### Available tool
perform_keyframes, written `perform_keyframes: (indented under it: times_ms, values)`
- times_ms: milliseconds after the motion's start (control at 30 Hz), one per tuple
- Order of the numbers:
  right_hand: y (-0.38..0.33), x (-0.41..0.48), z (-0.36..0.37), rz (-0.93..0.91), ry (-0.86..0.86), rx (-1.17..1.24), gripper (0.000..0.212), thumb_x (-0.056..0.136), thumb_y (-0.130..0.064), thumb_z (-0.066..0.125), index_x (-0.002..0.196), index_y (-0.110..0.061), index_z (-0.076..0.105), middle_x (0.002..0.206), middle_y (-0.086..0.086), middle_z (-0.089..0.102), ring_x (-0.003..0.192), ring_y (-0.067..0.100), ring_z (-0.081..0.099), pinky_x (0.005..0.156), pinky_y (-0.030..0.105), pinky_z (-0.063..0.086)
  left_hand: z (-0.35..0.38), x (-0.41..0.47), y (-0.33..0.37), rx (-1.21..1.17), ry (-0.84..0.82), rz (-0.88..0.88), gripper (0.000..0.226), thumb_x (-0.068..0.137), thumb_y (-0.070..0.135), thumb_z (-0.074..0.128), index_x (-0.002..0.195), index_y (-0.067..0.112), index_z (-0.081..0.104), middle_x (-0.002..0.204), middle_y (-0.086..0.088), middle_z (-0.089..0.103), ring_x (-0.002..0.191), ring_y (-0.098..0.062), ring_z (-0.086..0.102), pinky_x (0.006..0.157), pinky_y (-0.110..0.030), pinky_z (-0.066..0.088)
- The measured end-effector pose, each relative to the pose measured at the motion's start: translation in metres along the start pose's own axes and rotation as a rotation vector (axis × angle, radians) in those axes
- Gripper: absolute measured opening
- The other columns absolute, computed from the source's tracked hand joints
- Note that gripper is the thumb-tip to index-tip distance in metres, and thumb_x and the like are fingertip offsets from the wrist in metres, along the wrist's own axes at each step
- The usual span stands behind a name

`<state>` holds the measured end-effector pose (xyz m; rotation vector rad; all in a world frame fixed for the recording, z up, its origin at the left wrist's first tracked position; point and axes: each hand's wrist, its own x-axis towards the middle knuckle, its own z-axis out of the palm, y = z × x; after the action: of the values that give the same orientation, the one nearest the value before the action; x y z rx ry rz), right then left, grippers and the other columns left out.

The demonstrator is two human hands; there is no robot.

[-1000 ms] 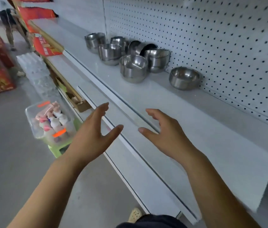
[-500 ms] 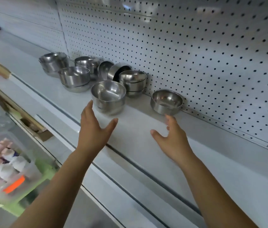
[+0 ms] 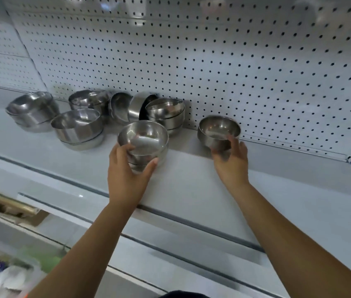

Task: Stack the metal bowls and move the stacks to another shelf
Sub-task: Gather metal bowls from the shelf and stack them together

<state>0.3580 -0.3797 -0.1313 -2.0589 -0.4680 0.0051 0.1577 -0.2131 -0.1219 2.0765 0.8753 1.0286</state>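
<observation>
Left hand (image 3: 125, 179) grasps the near stack (image 3: 143, 140) of bowls, thumb on its right side and fingers (image 3: 117, 150) curled round its left. Right hand (image 3: 230, 166) grasps a single bowl (image 3: 218, 131) from the near side, close before the pegboard (image 3: 256, 61). The stack stands on the white shelf (image 3: 181, 186), and the single bowl lies to its right, apart. Further bowls (image 3: 77, 125), stacked or tipped on edge, crowd the far left.
</observation>
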Motion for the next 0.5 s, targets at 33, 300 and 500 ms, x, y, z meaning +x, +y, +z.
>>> perform_keyframes:
  times_ms: [33, 300, 500]
  values:
    - [0.002, 0.001, 0.003, -0.023, 0.047, 0.008, 0.055, 0.095, -0.036, 0.070, 0.145, -0.026, 0.050, 0.153, 0.019, 0.040, 0.134, 0.035, 0.050, 0.104, 0.035, 0.044, -0.001, 0.002, -0.003, -0.011, 0.002, 0.013, 0.064, 0.078, 0.054, 0.081, 0.126, 0.029, 0.047, 0.136, 0.003, 0.051, 0.119, -0.017, 0.053, 0.102, -0.045, 0.050]
    - [0.010, -0.004, 0.002, -0.003, 0.265, 0.081, 0.021, 0.093, -0.029, 0.075, 0.102, -0.020, 0.058, 0.091, -0.001, 0.067, 0.085, 0.019, 0.063, 0.064, 0.005, 0.040, -0.007, 0.001, -0.007, -0.219, 0.016, 0.129, 0.063, 0.072, 0.064, 0.075, 0.119, 0.034, 0.045, 0.137, -0.006, 0.053, 0.125, -0.027, 0.054, 0.105, -0.039, 0.048]
    - [0.005, -0.009, -0.006, 0.144, 0.373, 0.262, 0.023, 0.094, -0.034, 0.074, 0.104, -0.025, 0.055, 0.093, -0.021, 0.063, 0.105, 0.016, 0.068, 0.082, 0.018, 0.048, 0.008, -0.012, 0.003, -0.312, -0.245, 0.379, 0.072, 0.068, 0.062, 0.079, 0.125, 0.028, 0.048, 0.142, -0.011, 0.054, 0.126, -0.016, 0.053, 0.098, -0.003, 0.037]
